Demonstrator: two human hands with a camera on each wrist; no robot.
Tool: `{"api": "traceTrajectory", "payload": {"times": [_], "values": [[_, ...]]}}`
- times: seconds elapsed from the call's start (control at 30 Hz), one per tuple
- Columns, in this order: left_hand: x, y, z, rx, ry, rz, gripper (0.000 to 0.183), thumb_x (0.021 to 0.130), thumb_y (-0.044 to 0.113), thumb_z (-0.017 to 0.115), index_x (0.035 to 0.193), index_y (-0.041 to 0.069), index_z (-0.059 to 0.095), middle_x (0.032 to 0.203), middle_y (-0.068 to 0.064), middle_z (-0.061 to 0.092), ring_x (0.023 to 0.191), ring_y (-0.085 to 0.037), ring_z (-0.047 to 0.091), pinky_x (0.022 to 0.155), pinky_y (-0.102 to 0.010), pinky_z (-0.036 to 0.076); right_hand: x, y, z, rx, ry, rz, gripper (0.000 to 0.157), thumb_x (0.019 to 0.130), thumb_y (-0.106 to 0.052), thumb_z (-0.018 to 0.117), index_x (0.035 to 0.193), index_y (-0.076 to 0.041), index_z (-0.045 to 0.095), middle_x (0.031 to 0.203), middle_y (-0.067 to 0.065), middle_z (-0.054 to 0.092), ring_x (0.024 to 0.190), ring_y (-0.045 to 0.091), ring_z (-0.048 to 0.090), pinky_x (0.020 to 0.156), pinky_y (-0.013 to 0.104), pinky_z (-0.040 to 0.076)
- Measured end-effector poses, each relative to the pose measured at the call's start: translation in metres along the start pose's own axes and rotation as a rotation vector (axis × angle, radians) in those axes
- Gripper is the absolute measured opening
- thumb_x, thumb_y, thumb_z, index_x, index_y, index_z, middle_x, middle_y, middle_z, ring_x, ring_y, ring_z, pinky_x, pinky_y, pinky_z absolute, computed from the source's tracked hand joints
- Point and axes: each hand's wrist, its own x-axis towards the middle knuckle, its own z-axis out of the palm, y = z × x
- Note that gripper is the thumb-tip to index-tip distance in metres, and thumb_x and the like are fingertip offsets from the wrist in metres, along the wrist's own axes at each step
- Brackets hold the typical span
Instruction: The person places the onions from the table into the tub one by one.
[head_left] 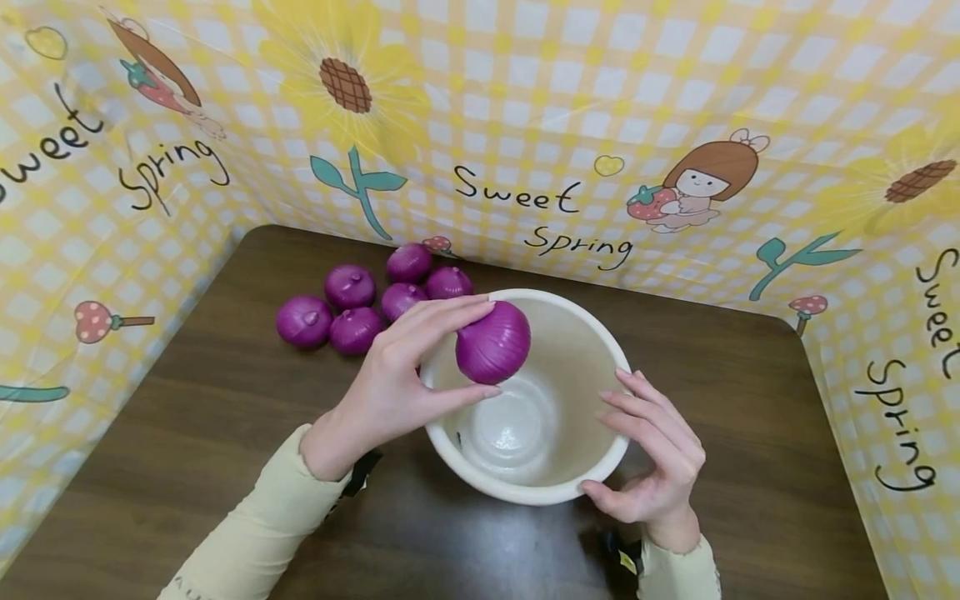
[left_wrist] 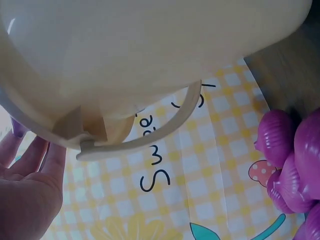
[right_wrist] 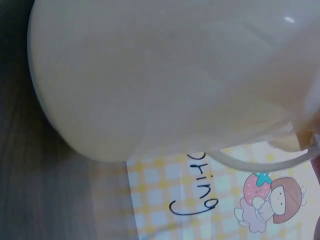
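Note:
A purple onion (head_left: 495, 343) is pinched between the fingers and thumb of my left hand (head_left: 397, 375), above the left part of a cream-coloured bucket (head_left: 532, 493). My right hand (head_left: 660, 450) grips the bucket's right rim, its fingertips over the edge and its thumb at the front. The bucket stands upright, and the inside that shows holds nothing but a small dark mark on the wall. In the left wrist view, the bucket's side (left_wrist: 150, 45) and its curved handle (left_wrist: 170, 127) show, with the left hand (left_wrist: 32, 195) at the rim. The bucket's wall (right_wrist: 125, 75) fills most of the right wrist view.
Several more purple onions (head_left: 350, 287) lie grouped on the dark wooden table (head_left: 750, 433), left of and behind the bucket. A yellow checked cloth (head_left: 510, 100) with printed flowers and lettering hangs around the table's back and sides.

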Motion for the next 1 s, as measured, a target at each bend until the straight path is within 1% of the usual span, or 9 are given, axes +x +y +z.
{"api": "traceTrajectory", "payload": {"times": [0.1, 0.23, 0.47, 0.6, 0.87, 1.0], "values": [[0.000, 0.001, 0.001, -0.004, -0.002, 0.001, 0.076, 0.070, 0.020, 0.096, 0.137, 0.006, 0.063, 0.140, -0.008, 0.061, 0.131, -0.027, 0.053, 0.109, -0.041, 0.043, -0.001, -0.001, 0.003, -0.007, -0.021, -0.017, 0.060, 0.078, -0.051, 0.079, 0.071, 0.008, 0.071, 0.076, 0.024, 0.070, 0.085, 0.048, 0.069, 0.097, 0.056, 0.052], [0.000, 0.001, 0.001, 0.000, -0.004, -0.004, 0.076, 0.071, 0.021, 0.096, 0.138, 0.007, 0.063, 0.140, -0.007, 0.061, 0.131, -0.026, 0.053, 0.109, -0.041, 0.043, -0.002, -0.001, 0.005, -0.007, -0.031, -0.025, 0.060, 0.080, -0.052, 0.078, 0.071, 0.007, 0.072, 0.075, 0.022, 0.070, 0.082, 0.046, 0.069, 0.095, 0.056, 0.052], [-0.002, -0.002, 0.001, 0.006, -0.004, -0.006, 0.075, 0.072, 0.024, 0.095, 0.138, 0.007, 0.063, 0.140, -0.007, 0.061, 0.131, -0.027, 0.054, 0.109, -0.042, 0.042, -0.003, 0.001, 0.006, -0.005, 0.003, -0.037, 0.062, 0.080, -0.053, 0.078, 0.070, 0.008, 0.072, 0.073, 0.022, 0.070, 0.079, 0.045, 0.068, 0.096, 0.056, 0.052], [-0.004, -0.004, 0.002, 0.006, -0.016, -0.015, 0.074, 0.073, 0.026, 0.094, 0.138, 0.008, 0.063, 0.141, -0.005, 0.061, 0.131, -0.025, 0.053, 0.110, -0.042, 0.041, -0.004, 0.001, 0.008, -0.004, 0.025, -0.041, 0.062, 0.080, -0.053, 0.078, 0.069, 0.008, 0.071, 0.071, 0.022, 0.069, 0.077, 0.045, 0.068, 0.095, 0.055, 0.053], [-0.005, -0.007, 0.003, 0.003, -0.030, -0.020, 0.074, 0.073, 0.027, 0.095, 0.138, 0.008, 0.064, 0.140, -0.006, 0.061, 0.130, -0.024, 0.053, 0.110, -0.041, 0.042, -0.003, 0.000, 0.012, 0.013, 0.073, -0.011, 0.063, 0.083, -0.052, 0.075, 0.063, 0.007, 0.068, 0.066, 0.022, 0.066, 0.077, 0.043, 0.068, 0.095, 0.051, 0.053], [-0.007, -0.009, 0.004, 0.010, -0.040, -0.021, 0.075, 0.073, 0.028, 0.095, 0.138, 0.009, 0.064, 0.139, -0.007, 0.062, 0.129, -0.023, 0.054, 0.109, -0.039, 0.043, -0.003, -0.002, 0.013, 0.008, 0.070, 0.004, 0.062, 0.084, -0.051, 0.075, 0.063, 0.007, 0.067, 0.065, 0.021, 0.066, 0.077, 0.042, 0.067, 0.096, 0.050, 0.052]]}}
